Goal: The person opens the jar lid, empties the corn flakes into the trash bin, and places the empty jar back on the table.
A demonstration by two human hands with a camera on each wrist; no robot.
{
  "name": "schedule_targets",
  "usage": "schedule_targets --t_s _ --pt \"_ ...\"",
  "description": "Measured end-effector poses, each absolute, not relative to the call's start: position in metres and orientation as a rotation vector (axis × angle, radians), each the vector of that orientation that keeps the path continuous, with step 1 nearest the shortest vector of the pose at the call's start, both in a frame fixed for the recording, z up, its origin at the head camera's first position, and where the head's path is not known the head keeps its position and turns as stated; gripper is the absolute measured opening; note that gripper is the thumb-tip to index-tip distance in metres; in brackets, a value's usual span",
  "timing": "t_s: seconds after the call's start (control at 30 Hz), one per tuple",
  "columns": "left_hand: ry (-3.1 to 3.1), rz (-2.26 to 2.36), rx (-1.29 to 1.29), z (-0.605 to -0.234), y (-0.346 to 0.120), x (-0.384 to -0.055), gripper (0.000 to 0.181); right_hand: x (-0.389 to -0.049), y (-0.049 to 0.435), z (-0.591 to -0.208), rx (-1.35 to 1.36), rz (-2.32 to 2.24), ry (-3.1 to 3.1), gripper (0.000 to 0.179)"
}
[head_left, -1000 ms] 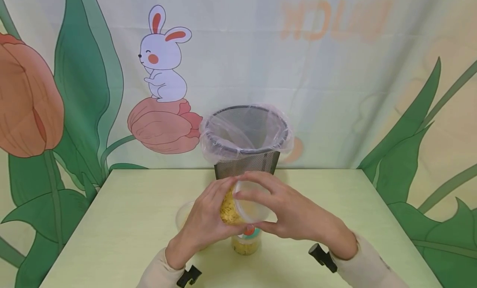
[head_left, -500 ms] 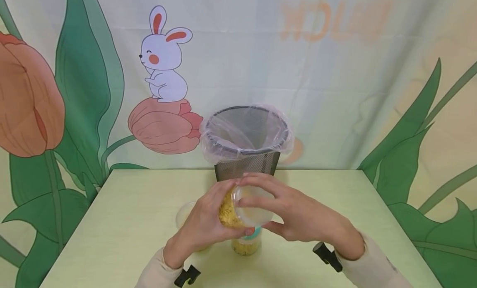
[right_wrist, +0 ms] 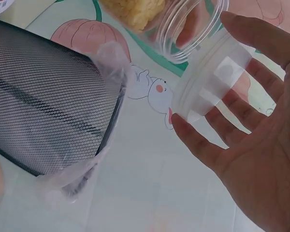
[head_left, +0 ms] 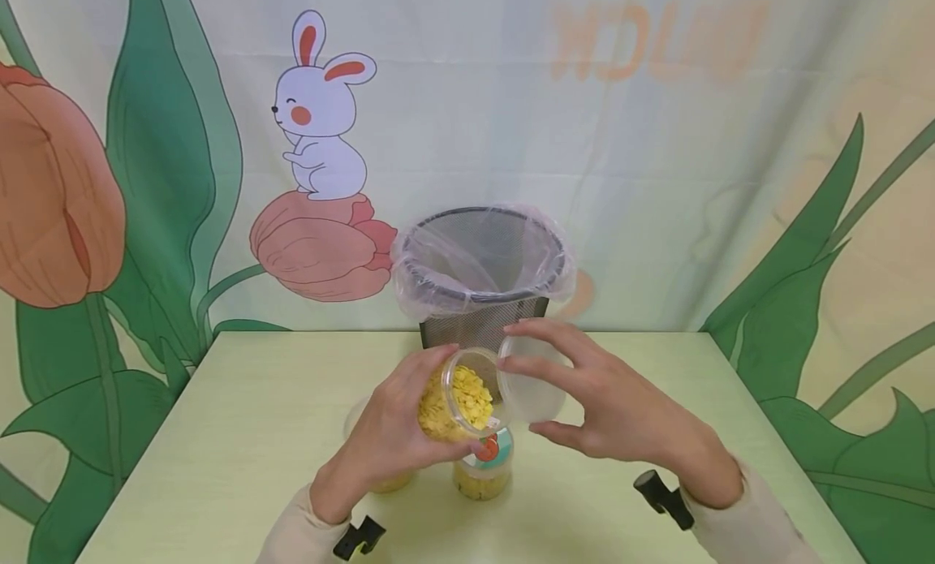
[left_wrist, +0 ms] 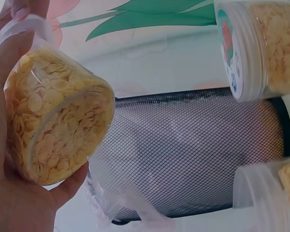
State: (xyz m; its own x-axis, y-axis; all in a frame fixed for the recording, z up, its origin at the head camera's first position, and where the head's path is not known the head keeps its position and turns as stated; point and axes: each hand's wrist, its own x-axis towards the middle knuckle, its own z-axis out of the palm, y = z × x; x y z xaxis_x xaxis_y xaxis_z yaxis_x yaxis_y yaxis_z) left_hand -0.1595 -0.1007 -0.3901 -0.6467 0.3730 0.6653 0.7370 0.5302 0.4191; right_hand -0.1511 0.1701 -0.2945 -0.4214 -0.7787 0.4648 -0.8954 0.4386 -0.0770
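My left hand [head_left: 398,414] grips a clear plastic jar [head_left: 436,414] of yellow flakes [head_left: 471,395], its open mouth tilted to the right. In the left wrist view the flakes press against the bottom of this jar [left_wrist: 70,130]. My right hand [head_left: 606,393] holds a translucent white lid [head_left: 533,381] by its edge, slightly apart from the jar's mouth. The right wrist view has the lid [right_wrist: 212,79] between thumb and fingers. Below the held jar, a second jar [head_left: 484,479] with a green and red label on its lid stands on the table.
A black mesh bin [head_left: 475,325] with a pinkish plastic liner [head_left: 431,300] stands behind the hands. Partly behind my left hand is another jar with a translucent lid [head_left: 358,418]. The pale green table [head_left: 241,450] ends at a printed curtain [head_left: 657,182].
The lid has come off the jar and moved right with my right hand. The jar's mouth now shows the flakes inside. My left hand has shifted slightly left.
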Motion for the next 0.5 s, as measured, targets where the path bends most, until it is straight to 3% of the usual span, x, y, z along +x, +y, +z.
schedule_targets --t_s 0.5 --pt "-2.232 -0.943 -0.828 -0.382 -0.123 -0.163 0.107 -0.163 0.203 -0.330 1.153 0.492 -2.645 0.073"
